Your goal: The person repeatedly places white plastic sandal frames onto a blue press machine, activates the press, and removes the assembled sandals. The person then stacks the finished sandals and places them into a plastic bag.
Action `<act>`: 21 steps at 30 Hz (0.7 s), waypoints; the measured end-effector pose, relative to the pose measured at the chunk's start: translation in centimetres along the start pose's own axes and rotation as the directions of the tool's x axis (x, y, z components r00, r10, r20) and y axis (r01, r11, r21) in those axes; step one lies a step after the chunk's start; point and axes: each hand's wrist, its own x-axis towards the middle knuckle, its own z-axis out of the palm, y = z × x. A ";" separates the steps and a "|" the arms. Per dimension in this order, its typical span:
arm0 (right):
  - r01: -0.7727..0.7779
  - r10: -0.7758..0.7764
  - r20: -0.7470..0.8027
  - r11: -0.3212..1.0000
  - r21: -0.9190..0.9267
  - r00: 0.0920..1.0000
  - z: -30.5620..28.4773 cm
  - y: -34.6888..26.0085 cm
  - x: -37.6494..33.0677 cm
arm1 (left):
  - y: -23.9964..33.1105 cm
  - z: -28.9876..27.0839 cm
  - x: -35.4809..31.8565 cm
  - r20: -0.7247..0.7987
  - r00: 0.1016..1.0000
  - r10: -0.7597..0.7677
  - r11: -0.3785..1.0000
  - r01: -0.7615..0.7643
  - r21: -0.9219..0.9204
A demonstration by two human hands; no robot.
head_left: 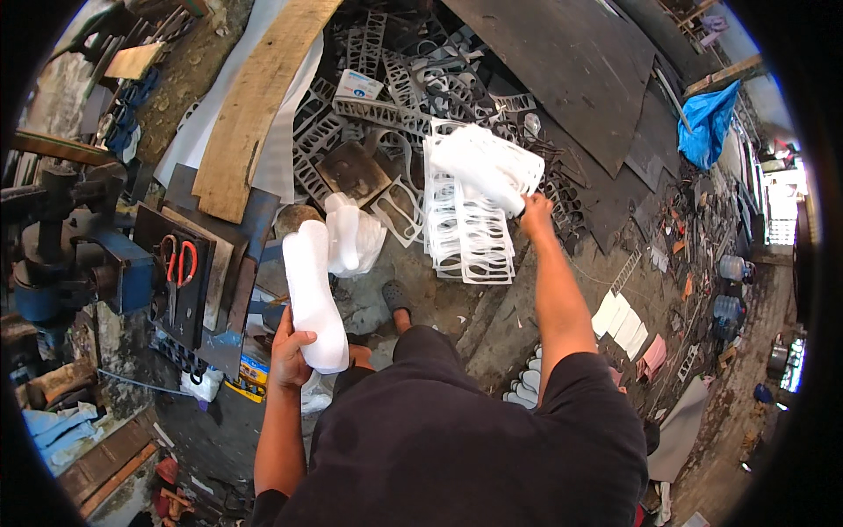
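A stack of white shoe insoles (314, 285) is gripped by its heel end in my left hand (288, 356), with the thumb across its edge. Ahead and to the right, my right hand (536, 218) is closed on the near right corner of a curled white sheet (479, 158). That sheet rests on a pile of white cut-out sheets (470, 268) with insole-shaped holes. Just beyond the held insoles, a clear plastic bag (371, 241) has more white insoles in it.
Scissors with red handles (180, 265) lie on dark boards by a blue metal machine (123, 268) at left. A wooden plank (250, 114) slopes at upper left. Scrap lattice strips (399, 83) heap ahead, beside large dark sheets (562, 61). Stacked insoles (527, 386) stand near my right arm.
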 end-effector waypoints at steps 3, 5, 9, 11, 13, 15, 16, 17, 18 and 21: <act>0.128 -0.120 -0.066 0.981 0.144 0.991 1.1 -6.0 -1.8 | -0.5 0.7 0.8 -0.030 0.997 0.064 0.997 -0.062 0.055; 0.175 -0.194 -0.012 0.859 0.481 0.981 -2.5 -15.7 -3.5 | -1.2 0.3 1.2 -0.057 0.990 0.128 0.982 -0.119 0.146; -0.240 -0.390 0.400 0.398 0.885 0.829 -12.3 -30.4 -7.2 | -2.0 1.0 1.9 -0.030 0.972 0.232 0.887 -0.199 0.417; -0.352 -0.423 0.506 0.392 0.850 0.752 -14.4 -35.0 -8.3 | -2.2 1.6 1.8 0.025 0.970 0.243 0.816 -0.219 0.535; -0.320 -0.423 0.542 0.489 0.811 0.726 -15.6 -38.1 -9.3 | -3.0 1.3 1.6 0.070 0.958 0.279 0.711 -0.256 0.655; -0.128 -0.413 0.451 0.609 0.783 0.791 -14.7 -39.7 -9.9 | -3.2 1.0 1.8 0.221 0.870 0.440 0.372 -0.401 0.837; -0.084 -0.374 0.431 0.667 0.740 0.821 -14.6 -40.3 -10.1 | -3.4 1.0 1.5 0.238 0.846 0.478 0.310 -0.416 0.855; -0.118 -0.392 0.454 0.639 0.760 0.800 -15.5 -40.8 -10.5 | -3.5 1.3 1.2 0.254 0.818 0.515 0.247 -0.426 0.871; -0.084 -0.407 0.437 0.647 0.757 0.802 -15.7 -41.1 -10.9 | -3.5 1.4 1.0 0.270 0.790 0.550 0.182 -0.430 0.884; 0.086 -0.450 0.315 0.674 0.734 0.836 -15.8 -42.1 -11.8 | -3.7 1.2 0.6 0.244 0.744 0.622 0.149 -0.418 0.896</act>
